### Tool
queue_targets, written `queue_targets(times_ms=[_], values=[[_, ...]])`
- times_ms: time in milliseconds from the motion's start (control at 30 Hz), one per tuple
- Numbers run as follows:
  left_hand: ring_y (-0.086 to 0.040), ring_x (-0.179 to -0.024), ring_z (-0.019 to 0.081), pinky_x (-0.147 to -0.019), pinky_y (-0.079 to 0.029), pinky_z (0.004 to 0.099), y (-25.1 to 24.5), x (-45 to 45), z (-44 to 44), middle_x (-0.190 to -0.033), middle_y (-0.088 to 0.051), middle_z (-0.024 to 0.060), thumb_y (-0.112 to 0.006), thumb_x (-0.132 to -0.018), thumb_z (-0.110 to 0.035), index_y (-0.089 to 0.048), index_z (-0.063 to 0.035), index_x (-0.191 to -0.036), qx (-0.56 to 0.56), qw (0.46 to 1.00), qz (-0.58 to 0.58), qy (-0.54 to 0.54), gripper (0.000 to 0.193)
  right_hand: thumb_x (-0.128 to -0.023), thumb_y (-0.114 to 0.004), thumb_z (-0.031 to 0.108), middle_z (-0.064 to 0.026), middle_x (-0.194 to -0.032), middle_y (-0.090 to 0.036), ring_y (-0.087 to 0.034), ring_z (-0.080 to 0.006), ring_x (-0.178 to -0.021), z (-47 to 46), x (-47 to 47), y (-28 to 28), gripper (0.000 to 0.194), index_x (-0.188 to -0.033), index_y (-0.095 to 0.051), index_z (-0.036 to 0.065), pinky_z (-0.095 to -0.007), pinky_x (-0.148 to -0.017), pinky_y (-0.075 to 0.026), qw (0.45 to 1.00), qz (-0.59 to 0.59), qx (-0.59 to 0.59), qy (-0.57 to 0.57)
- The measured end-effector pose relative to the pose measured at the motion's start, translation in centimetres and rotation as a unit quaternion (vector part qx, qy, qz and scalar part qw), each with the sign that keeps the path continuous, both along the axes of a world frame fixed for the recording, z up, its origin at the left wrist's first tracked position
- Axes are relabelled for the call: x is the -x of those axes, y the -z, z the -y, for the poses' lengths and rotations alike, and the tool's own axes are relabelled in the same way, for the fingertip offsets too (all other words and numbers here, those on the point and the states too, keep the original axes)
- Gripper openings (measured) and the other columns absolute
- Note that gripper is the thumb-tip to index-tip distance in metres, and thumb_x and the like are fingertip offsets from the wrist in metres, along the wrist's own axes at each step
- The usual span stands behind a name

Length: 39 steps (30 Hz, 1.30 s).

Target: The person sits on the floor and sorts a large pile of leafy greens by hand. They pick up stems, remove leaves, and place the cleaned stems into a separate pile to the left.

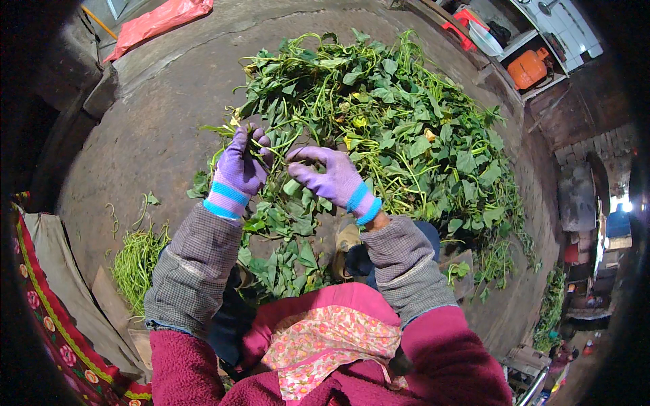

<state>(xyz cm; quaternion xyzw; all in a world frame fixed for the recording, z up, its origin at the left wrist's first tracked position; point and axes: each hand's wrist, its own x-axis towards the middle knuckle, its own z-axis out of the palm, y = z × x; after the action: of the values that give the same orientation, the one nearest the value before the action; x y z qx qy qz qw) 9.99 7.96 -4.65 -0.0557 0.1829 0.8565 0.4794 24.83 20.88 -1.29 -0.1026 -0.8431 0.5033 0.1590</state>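
My left hand (241,160), in a purple-coated glove with blue cuff stripes, holds several green leafy vine stems (261,148). A wilted yellow flower (235,121) shows beside its fingertips. To its right, my right hand (325,172) wears a matching glove. Its thumb and forefinger come close together near the end of a held stem; whether they grip it is too small to tell. Beyond both hands spreads a large heap of leafy vines (421,127) with a few yellow flowers. Loose leaves (282,269) lie on the floor between my feet.
A bundle of stripped green stems (137,269) lies at left on the concrete floor (152,147). A flowered red cloth (61,345) edges the lower left. An orange gas cylinder (528,68) stands in a shelf at upper right. A red plastic sheet (157,28) lies at upper left.
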Motion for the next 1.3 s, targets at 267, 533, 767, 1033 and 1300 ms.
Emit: queue_targets(times_ms=[267,533,767,1033,1300], values=[[-0.057,-0.076,0.0165,-0.061,-0.049,0.0270,0.0,-0.3,0.1,-0.087,-0.059,0.0025,-0.048,-0.093,-0.025,-0.054,-0.0091,-0.099,0.018,1.000,-0.014,-0.008,0.018,-0.078,-0.063,0.026,-0.0143,-0.079,-0.065,-0.062,-0.0180,-0.076,0.8,0.6,1.0,0.028,-0.089,-0.065,0.000,-0.0312,-0.074,-0.048,0.995,0.084,0.047,-0.014],[-0.048,-0.066,0.0116,-0.058,-0.043,0.0250,-0.2,-0.7,0.0,-0.077,-0.048,-0.0024,-0.045,-0.094,-0.028,-0.051,-0.0106,-0.098,-0.047,0.997,-0.014,0.058,0.019,-0.078,-0.063,0.014,-0.0033,-0.075,-0.062,-0.056,-0.0103,-0.069,0.6,1.2,2.2,0.017,-0.082,-0.061,-0.002,-0.0249,-0.066,-0.046,0.991,0.020,0.090,0.100],[-0.039,-0.056,0.0077,-0.048,-0.034,0.0240,-2.0,-0.2,0.3,-0.071,-0.044,-0.0042,-0.043,-0.095,-0.029,-0.050,-0.0106,-0.099,-0.080,0.996,0.011,0.031,0.020,-0.080,-0.056,0.015,-0.0018,-0.081,-0.062,-0.061,-0.0145,-0.076,-3.0,1.5,4.1,0.011,-0.087,-0.059,0.007,-0.0309,-0.071,-0.051,0.756,-0.108,0.641,0.077],[-0.039,-0.061,0.0082,-0.053,-0.034,0.0250,-1.8,1.3,1.3,-0.075,-0.042,-0.0036,-0.039,-0.096,-0.026,-0.048,-0.0073,-0.102,-0.118,0.993,-0.018,0.021,0.022,-0.085,-0.052,0.028,-0.0028,-0.075,-0.058,-0.057,-0.0147,-0.071,-1.5,0.2,1.3,0.021,-0.078,-0.056,0.008,-0.0282,-0.064,-0.048,0.753,-0.016,0.658,-0.026],[-0.038,-0.062,0.0090,-0.057,-0.034,0.0267,-0.5,1.9,1.0,-0.075,-0.041,-0.0041,-0.039,-0.095,-0.027,-0.049,-0.0082,-0.099,-0.139,0.988,-0.024,0.067,0.022,-0.080,-0.066,0.023,-0.0028,-0.092,-0.061,-0.054,-0.0085,-0.080,2.5,1.1,1.8,0.034,-0.105,-0.058,0.000,-0.0234,-0.072,-0.045,0.960,0.049,0.274,-0.044]])
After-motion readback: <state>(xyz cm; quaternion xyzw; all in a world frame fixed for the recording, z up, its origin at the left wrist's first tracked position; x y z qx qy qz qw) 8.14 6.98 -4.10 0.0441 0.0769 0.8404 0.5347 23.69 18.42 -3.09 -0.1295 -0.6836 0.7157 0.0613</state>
